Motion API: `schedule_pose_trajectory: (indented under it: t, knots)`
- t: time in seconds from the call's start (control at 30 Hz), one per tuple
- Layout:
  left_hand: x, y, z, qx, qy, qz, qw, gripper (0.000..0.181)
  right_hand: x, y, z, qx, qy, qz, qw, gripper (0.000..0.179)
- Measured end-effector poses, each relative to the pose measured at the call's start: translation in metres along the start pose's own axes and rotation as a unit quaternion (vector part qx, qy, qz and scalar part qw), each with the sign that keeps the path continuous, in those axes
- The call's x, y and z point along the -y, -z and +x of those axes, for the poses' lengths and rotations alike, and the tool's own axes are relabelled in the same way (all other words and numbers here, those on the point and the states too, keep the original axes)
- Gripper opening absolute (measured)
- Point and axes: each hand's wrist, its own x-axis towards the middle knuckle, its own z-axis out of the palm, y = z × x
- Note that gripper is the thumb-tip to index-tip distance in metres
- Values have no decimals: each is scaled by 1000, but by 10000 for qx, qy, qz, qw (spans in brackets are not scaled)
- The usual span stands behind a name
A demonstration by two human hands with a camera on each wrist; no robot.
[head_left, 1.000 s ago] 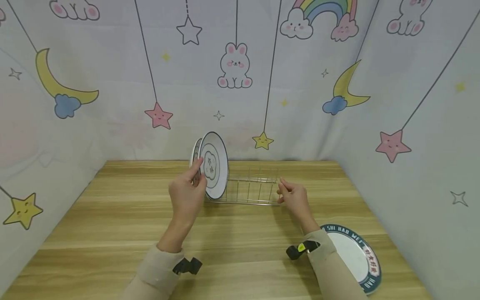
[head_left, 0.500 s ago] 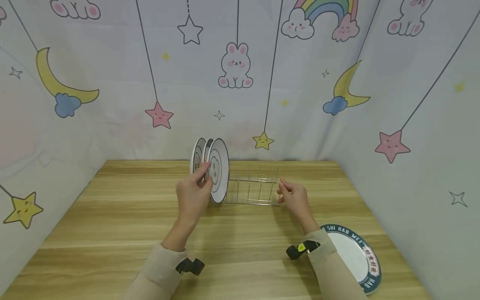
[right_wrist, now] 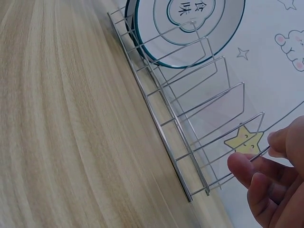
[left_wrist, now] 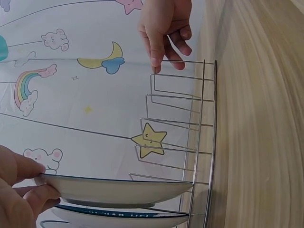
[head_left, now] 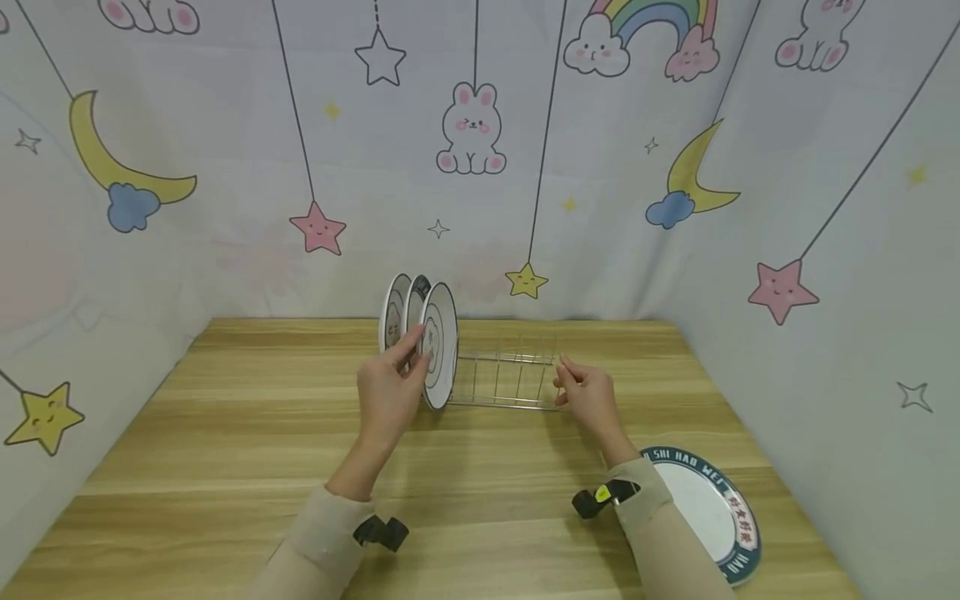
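Note:
A white plate [head_left: 444, 362] with a dark rim stands on edge at the left part of the wire dish rack [head_left: 501, 407]. My left hand [head_left: 386, 396] pinches this plate by its rim, thumb and fingers on either side. In the left wrist view, the far edge of the held plate [left_wrist: 123, 190] meets the rack's wires. Two more plates stand upright behind it to the left, the outermost plate [head_left: 393, 308] and a middle plate [head_left: 414, 302], both partly covered. At the rack's right end, my right hand [head_left: 591, 400] pinches the end wire between thumb and finger.
A larger plate [head_left: 701, 508] with a green lettered rim lies flat at the right, partly under the right sleeve [head_left: 660, 517]. Bare slots with wire dividers [right_wrist: 218, 97] run between the plates and the right hand. Patterned cloth walls [head_left: 480, 225] border the wooden table [head_left: 480, 483].
My left hand has moved slightly right and lowered the plate toward the rack, turning it more edge-on. A gap now shows between it and the plates behind. The right hand stays on the rack.

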Motion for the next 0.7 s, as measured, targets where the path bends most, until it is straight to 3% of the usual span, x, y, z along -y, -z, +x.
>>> schedule_pose_trajectory:
  t: [0.37, 0.7]
  knots:
    - [1, 0, 1, 133, 7, -66, 9999, 40, 0, 1, 1, 105, -67, -85, 9999, 35]
    - [-3, -6, 0, -38, 192, -42, 9998, 41, 2, 2, 1, 194, 8, 2, 9998, 37]
